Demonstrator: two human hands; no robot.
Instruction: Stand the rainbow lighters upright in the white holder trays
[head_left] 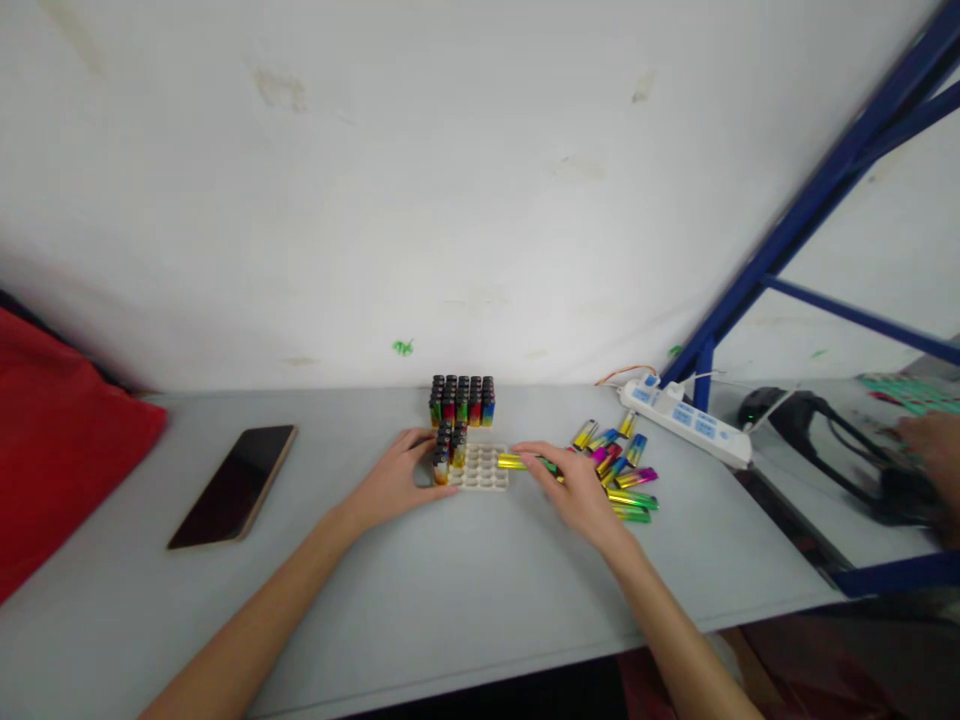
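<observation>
A pale tray point(491, 482) with rows of round-cornered pockets lies on the table. Several black-topped lighters point(441, 466) with amber lower parts stand upright in its left columns. My left hand point(394, 475) grips the tray's left end, thumb along the front edge and fingers behind the lighters. Over the tray's right edge, my right hand point(570, 487) pinches a shiny yellow-and-green sleeve point(512, 461), held roughly level and pointing left. Its far end is hidden by my fingers. Beside that hand lies a loose pile of shiny coloured sleeves point(636, 498).
A block of coloured lighters point(463, 402) stands behind the tray, near the wall. A phone point(234, 487) lies at left, near a red cloth item point(67, 440). A power strip point(686, 420), blue metal frame point(795, 230) and black headset-like device point(847, 460) are at right, with another person's hand point(934, 450).
</observation>
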